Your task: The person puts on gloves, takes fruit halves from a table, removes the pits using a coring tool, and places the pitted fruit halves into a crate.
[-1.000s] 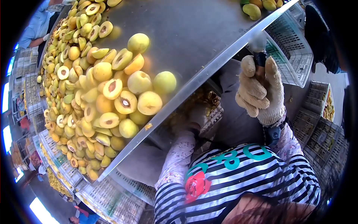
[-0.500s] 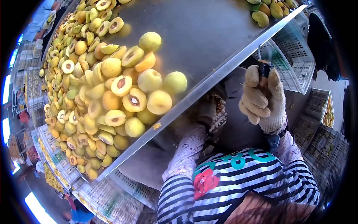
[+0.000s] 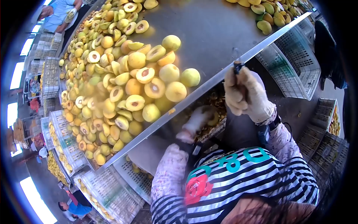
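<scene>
My right hand (image 3: 249, 95), in a knitted glove, is closed around a small pitting tool (image 3: 238, 67) with a dark handle and a thin wire loop at its tip. It is just below the metal table's raised edge (image 3: 276, 35). My left hand (image 3: 199, 121) is lower, under that edge and over a container of dark pits (image 3: 216, 128). Motion smears its fingers, and something yellowish beside them is too blurred to name. Halved and whole yellow stone fruits (image 3: 145, 74) are heaped on the table to the left, some halves still with brown pits.
Another fruit pile (image 3: 274, 15) lies at the table's far right. White plastic crates (image 3: 287, 63) stand beyond the edge on the right, with more crates (image 3: 108, 190) at lower left. A person in a light blue top (image 3: 61, 15) stands at upper left.
My right hand with the pitting tool has moved left, closer to the table edge. My left hand has moved left and is blurred. The view has shifted slightly, and the fruit appears further right.
</scene>
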